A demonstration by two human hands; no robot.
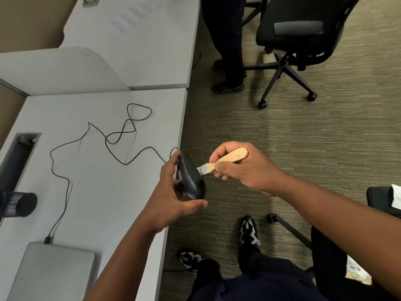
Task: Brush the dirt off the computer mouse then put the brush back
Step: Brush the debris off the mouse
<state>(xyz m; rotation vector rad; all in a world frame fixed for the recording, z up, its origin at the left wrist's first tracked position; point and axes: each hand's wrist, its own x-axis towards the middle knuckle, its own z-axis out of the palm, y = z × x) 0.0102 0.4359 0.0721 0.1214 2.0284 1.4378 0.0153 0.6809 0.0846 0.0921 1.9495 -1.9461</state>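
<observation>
My left hand [171, 192] holds a black wired computer mouse [192, 178] tilted on its side, just past the desk's right edge and above the carpet. My right hand [240, 168] grips a small brush with a pale wooden handle [230, 158]. The brush's bristles [201, 169] touch the mouse's upper side. The mouse's thin black cable [121, 135] runs back in loose loops over the grey desk [97, 192].
A closed grey laptop [54, 272] lies at the desk's near corner with the cable plugged beside it. A dark cylindrical object [18, 204] sits at the left edge. A black office chair [297, 40] and another person's legs [227, 51] stand on the carpet beyond.
</observation>
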